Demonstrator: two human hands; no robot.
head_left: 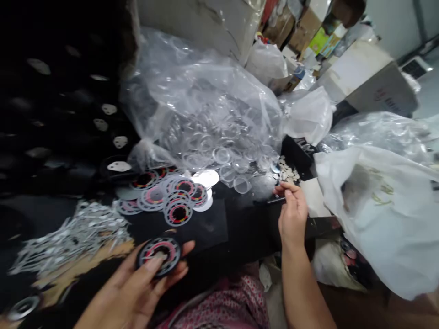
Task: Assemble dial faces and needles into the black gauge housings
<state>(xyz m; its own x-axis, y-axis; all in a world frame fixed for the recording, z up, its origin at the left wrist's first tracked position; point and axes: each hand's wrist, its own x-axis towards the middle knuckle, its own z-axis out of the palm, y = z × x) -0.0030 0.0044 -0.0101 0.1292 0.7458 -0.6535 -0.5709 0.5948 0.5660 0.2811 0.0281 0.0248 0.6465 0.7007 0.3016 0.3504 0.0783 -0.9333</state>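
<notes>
My left hand grips a round black gauge with a printed red, pink and grey dial face, the thumb lying across its front. At the right, my right hand has its fingers drawn together beside a scatter of small pale flakes. A dark pen-like rod touches or lies just under that hand; whether it is held I cannot tell. Between the hands are overlapping printed dial discs and a few plain white discs.
A large clear bag spills transparent round covers over the black table. Thin grey metal-looking strips are heaped at left. A black tray, a white plastic bag and a carton crowd the right. A ring lies lower left.
</notes>
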